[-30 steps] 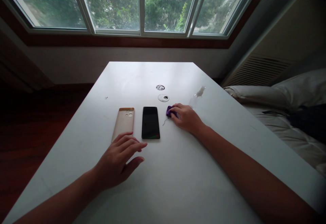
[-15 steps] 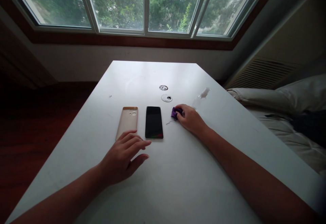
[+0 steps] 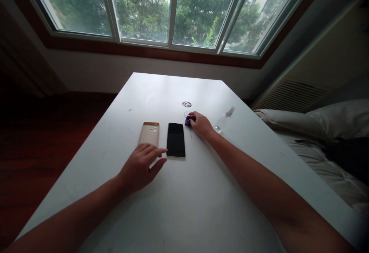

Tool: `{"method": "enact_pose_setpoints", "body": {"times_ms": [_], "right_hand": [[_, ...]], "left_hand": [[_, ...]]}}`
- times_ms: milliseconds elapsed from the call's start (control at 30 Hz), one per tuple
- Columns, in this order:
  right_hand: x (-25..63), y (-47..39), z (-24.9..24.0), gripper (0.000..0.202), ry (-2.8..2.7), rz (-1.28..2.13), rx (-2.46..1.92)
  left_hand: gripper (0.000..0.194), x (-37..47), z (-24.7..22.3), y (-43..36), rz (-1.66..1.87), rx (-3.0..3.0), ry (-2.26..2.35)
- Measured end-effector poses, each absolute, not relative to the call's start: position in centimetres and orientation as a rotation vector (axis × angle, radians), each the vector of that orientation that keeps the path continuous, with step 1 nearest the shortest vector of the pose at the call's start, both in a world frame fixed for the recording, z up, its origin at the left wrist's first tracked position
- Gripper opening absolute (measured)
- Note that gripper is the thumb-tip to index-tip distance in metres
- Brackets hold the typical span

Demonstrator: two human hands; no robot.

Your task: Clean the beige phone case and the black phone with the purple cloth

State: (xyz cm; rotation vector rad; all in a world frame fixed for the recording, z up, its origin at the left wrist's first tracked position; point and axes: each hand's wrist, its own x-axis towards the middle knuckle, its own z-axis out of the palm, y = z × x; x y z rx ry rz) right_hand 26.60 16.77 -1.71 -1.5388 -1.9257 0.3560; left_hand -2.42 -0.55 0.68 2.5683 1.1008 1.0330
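A smartphone [image 3: 175,139] with a dark screen lies face up on the white table [image 3: 184,207]. To its left is a clear phone case [image 3: 149,133] with a tan top edge and camera cut-outs. My left hand [image 3: 144,164] hovers over or rests on the case's lower end, fingers apart, its index fingertip at the phone's lower left edge. Beyond the phone's upper right corner, my right hand [image 3: 201,125] pinches a small bunched purple cloth [image 3: 189,121], from which a thin string hangs.
A clear spray bottle [image 3: 225,118] lies on its side right of my right hand. A round cable hole [image 3: 186,104] sits farther back in the table. Beyond are a window [image 3: 173,15] and, to the right, a padded light-coloured seat or bed [image 3: 305,130].
My right hand has moved left with the purple cloth, closer to the phone, uncovering the bottle's base. My left hand has shifted slightly up towards the phone's lower left edge. The view has tilted a little.
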Motion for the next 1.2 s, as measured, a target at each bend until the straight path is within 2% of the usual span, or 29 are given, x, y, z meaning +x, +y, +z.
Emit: {"method": "enact_pose_setpoints", "body": {"times_ms": [200,400,667,800,967,1200], "right_hand": [[25.8,14.8,1.3,0.042,-1.578,0.462,-1.518],[25.5,9.4,3.6,0.062,-1.23,0.683,-1.357],[26.5,6.1,0.5,0.041,-0.893,0.921,-1.259],[26.7,6.3,0.3,0.039,-0.771,0.995,-1.2],[26.7,6.4,0.5,0.043,-0.691,1.046,-1.203],[25.0,4.6,1.2,0.039,-0.733,1.255,-1.177]], "left_hand": [[0.03,-5.1,1.4,0.8,0.734,2.433,1.808],[0.041,-7.7,1.1,2.0,0.464,2.313,2.041],[0.032,-8.0,1.7,2.0,0.235,2.209,2.083],[0.03,-7.7,2.1,2.4,0.305,2.122,2.1],[0.026,-7.6,1.8,3.3,0.633,1.946,2.057],[0.05,-5.6,0.5,3.4,0.993,1.475,1.783]]}}
